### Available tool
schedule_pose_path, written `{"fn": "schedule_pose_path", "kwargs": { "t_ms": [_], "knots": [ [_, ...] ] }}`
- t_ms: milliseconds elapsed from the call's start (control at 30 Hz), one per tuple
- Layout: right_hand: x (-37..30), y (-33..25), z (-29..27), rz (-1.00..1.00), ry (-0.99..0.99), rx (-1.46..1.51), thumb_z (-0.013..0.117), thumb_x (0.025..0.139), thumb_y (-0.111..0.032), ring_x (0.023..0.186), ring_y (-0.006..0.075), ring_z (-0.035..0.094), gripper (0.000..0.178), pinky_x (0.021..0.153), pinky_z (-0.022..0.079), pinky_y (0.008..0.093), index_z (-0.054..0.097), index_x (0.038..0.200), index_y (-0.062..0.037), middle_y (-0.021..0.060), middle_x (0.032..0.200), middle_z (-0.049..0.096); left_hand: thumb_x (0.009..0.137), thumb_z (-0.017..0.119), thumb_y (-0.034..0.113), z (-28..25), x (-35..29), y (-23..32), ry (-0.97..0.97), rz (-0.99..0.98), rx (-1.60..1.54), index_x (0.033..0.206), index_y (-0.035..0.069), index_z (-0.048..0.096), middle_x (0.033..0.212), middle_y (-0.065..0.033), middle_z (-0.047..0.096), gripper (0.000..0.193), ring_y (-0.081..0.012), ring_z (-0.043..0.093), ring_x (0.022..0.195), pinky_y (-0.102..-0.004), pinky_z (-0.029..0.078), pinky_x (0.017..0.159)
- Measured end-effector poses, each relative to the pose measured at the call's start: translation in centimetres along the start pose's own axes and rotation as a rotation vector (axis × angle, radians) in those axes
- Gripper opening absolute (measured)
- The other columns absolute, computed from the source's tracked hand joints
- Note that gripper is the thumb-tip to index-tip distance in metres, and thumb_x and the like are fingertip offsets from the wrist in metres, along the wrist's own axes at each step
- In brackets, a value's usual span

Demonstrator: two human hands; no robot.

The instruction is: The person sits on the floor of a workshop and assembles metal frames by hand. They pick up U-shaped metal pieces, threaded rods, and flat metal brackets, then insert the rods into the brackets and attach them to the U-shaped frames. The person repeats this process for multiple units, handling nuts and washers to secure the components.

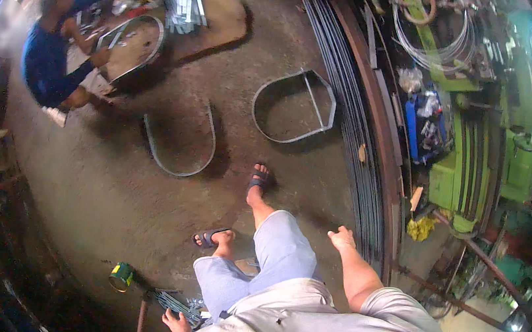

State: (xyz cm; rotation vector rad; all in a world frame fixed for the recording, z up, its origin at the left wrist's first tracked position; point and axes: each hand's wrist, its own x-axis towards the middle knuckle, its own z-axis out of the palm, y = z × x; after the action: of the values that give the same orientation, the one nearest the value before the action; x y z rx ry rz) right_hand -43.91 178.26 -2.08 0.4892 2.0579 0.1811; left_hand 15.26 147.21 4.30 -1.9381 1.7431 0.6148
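My right hand (341,238) hangs out over the floor to the right of my legs, its fingers loosely apart and nothing in it. Low on the left, my left hand (176,325) is beside a small pile of thin metal strips (175,303); its fingers look apart, and I see nothing held. Ahead of my feet a U-shaped metal band (175,173) lies on the floor. To its right rests a rounded metal frame (256,118) with a bar across it. Neither hand touches these two.
A co-worker in blue (49,66) crouches at the left by another curved metal frame (160,43). Metal pieces lie on a board (227,22). Long rods (351,120) run along the right beside green machinery (453,182). A green can (121,277) stands at lower left.
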Motion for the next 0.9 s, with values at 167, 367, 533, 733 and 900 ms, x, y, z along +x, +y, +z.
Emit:
{"fn": "schedule_pose_path", "kwargs": {
  "t_ms": [167,367,533,733,900],
  "knots": [
    [-8.7,-3.5,-2.2,-0.22,0.251,-0.019,0.066,0.087,-0.041,0.128,0.0372,0.053,0.061,0.106,0.044,0.0463,0.056,0.136,-0.0056,0.0228,0.142,0.052,0.086,0.069,0.02,2.1,-0.4,-5.6,0.033,0.02,-0.218,0.139,0.002,0.047,0.14,-0.0304,0.039,0.06,-0.046,0.042,0.127,-0.0482,0.039,0.108],
    [-9.8,-3.8,5.7,-0.656,0.194,-0.209,0.073,0.08,-0.024,0.082,0.0358,0.065,0.035,0.078,0.052,0.0445,0.067,0.095,0.0076,0.0268,0.095,0.07,0.086,0.071,0.03,-2.2,1.5,-8.3,0.247,-0.096,-0.501,0.142,0.007,0.047,0.15,-0.0334,0.031,0.065,-0.0472,0.033,0.139,-0.0499,0.03,0.117],
    [-1.7,-10.6,5.9,-1.022,0.092,-0.51,0.071,0.088,-0.035,0.083,0.0313,0.067,0.04,0.079,0.049,0.0468,0.072,0.084,0.0047,0.0226,0.085,0.072,0.086,0.071,0.03,-1.0,2.1,-13.4,0.357,-0.437,-0.902,0.136,0.01,0.053,0.147,-0.0266,0.038,0.057,-0.0432,0.042,0.135,-0.0454,0.038,0.113],
    [-4.4,-30.7,-2.9,-1.294,0.538,-0.951,0.07,0.089,-0.047,0.069,0.0232,0.065,0.047,0.065,0.05,0.0429,0.075,0.081,-0.0013,0.0152,0.082,0.072,0.086,0.071,0.036,4.2,1.9,-14.1,0.051,-0.838,-1.155,0.132,0.014,0.057,0.137,-0.0197,0.049,0.053,-0.0378,0.049,0.129,-0.0457,0.042,0.108],
    [-21.5,-52.0,9.7,-1.303,0.205,-0.985,0.07,0.09,-0.047,0.072,0.0238,0.065,0.044,0.065,0.05,0.0433,0.072,0.093,-0.0029,0.014,0.083,0.07,0.087,0.071,0.035,7.6,0.7,-14.7,0.11,-0.994,-1.294,0.119,0.012,0.06,0.134,-0.0203,0.052,0.041,-0.0378,0.049,0.128,-0.0463,0.042,0.105]
  ]
}}
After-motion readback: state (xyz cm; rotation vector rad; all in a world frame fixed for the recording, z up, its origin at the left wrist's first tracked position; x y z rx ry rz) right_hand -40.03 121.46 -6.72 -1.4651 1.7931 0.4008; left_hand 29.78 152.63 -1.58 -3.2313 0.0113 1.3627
